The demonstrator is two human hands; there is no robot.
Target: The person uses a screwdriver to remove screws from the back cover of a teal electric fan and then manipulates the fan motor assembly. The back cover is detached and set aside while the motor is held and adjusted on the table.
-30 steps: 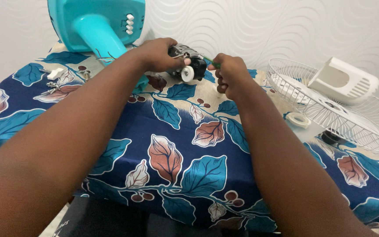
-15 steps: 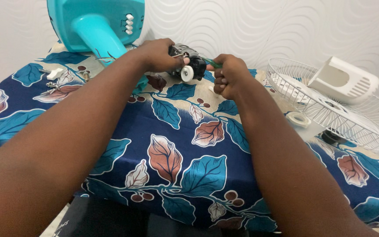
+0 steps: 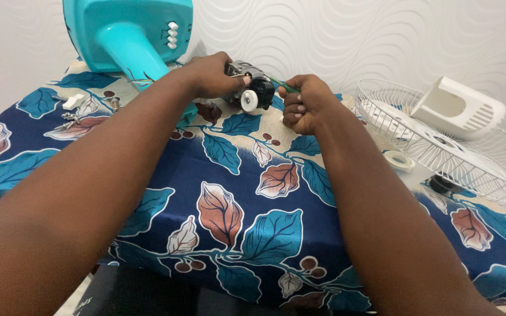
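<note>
Fan motor held steady while a green-handled tool works at its side.

The left hand [image 3: 209,75] has its grip wrapped around the small fan motor [image 3: 252,88], holding it just above the tabletop [image 3: 247,193] with its white round knob [image 3: 249,100] facing the camera. The right hand [image 3: 303,105] is fisted tight on a green-handled tool [image 3: 282,86], most likely a screwdriver, whose tip meets the motor on the side away from the left grip; the tip itself is hidden. By my reading, a fastener on the motor is being turned, and the next move calls for the left grip to stop the motor twisting while the tool stays square to it. Beyond the left grip stands the teal fan base [image 3: 130,35]; loose screws [image 3: 71,117] lie outside it. Outside the right grip rest the white wire guard [image 3: 452,152] and white rear cover [image 3: 458,108].
</note>
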